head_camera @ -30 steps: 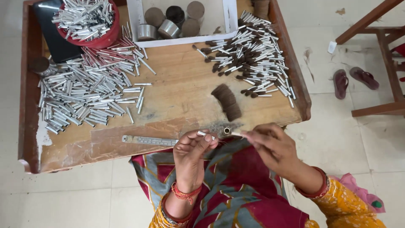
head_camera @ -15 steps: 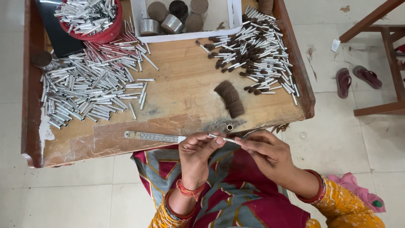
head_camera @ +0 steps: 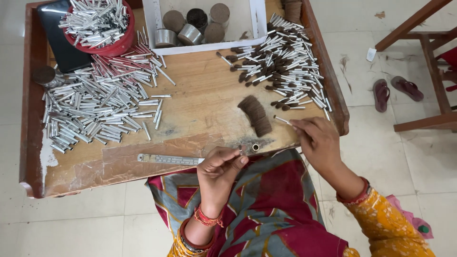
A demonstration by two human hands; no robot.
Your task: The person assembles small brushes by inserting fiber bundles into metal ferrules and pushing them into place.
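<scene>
My right hand [head_camera: 320, 143] pinches a thin silver tube with a dark tuft, a finished brush [head_camera: 282, 120], just over the table beside the heap of finished brushes [head_camera: 281, 66]. A curved row of dark hair bundles [head_camera: 255, 115] lies left of it. My left hand [head_camera: 220, 167] rests at the table's near edge, thumb pressed to curled fingers, with nothing visible in it. A small brass ring [head_camera: 255, 147] stands on the table next to its fingertips.
A wide spread of empty silver tubes [head_camera: 95, 109] covers the left of the wooden table [head_camera: 200, 95], with a red bowl of tubes [head_camera: 97, 21], a dark slab [head_camera: 62, 47], a white tray of cylinders [head_camera: 204, 24] and a metal ruler [head_camera: 169, 159]. Sandals [head_camera: 392, 90] and a wooden chair [head_camera: 428, 62] stand at the right.
Both hands were together at the table edge on one tube. My right hand has now carried the brush away to the right, toward the finished heap. My left hand stayed near the brass ring.
</scene>
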